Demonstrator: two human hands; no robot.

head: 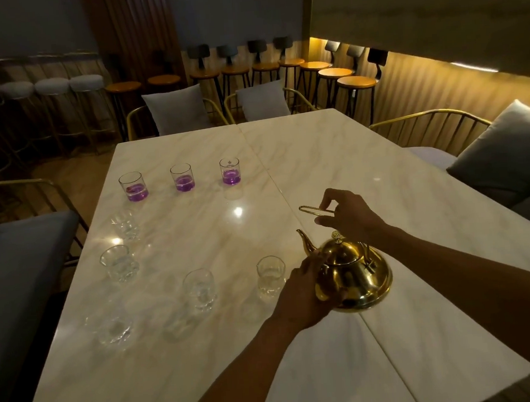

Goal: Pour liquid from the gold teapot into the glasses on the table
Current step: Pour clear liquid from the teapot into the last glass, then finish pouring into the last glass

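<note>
Both forearms enter from the bottom edge and meet over the teapot (353, 276). Left to right across the table (332, 152):

Far row: three straight glasses, each with a shallow purple liquid. Left purple glass (133, 186), middle purple glass (182, 177), right purple glass (230, 171). They stand well apart from one another and well apart from both hands.

Near group: clear faceted glasses. One (126, 224) stands behind another (119, 263) at the left edge; a third (114, 329) is blurred at the near left. Further right stand glass four (199, 289) and glass five (271, 278). Their contents cannot be told. Glass five stands just beside the left hand.

Left hand (305, 295): fingers curled against the pot's left flank, below the spout (305, 240), gripping the body. The pot lies immediately right of this hand, on the seam between the two table slabs. Whether its base touches the table cannot be told.

Right hand (349, 213): above and behind the pot, thumb and fingers pinching the thin wire handle (316, 209), which is raised above the lid. The lid knob (337, 236) sits just below this hand.

Cushioned chairs (517, 151) flank the table; bar stools (356, 83) line the far wall.
</note>
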